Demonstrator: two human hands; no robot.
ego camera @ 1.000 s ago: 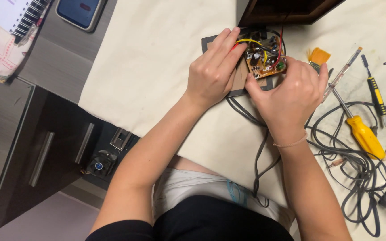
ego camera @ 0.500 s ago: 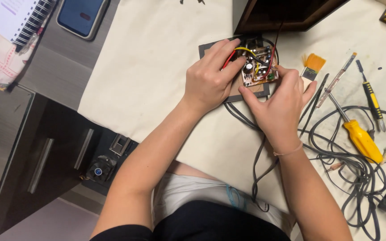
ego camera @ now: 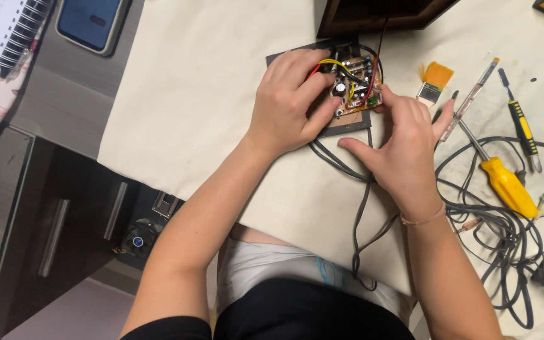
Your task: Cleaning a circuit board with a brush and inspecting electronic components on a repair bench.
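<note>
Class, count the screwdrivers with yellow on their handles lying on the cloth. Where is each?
2. A big yellow screwdriver lies right of the right hand; a slim black-and-yellow screwdriver lies above it. Cables may hide others.

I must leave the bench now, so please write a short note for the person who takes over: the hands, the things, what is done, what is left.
Left hand: its fingers hold the small circuit board, tilted above the dark plate.
Right hand: fingertips touch the board's right edge, thumb rests on the cloth.
Nearby: brush, yellow screwdriver, tangled cables, wooden box.
Done: board is exposed, wires attached.
Left: cannot tell; no tool is in hand.
</note>
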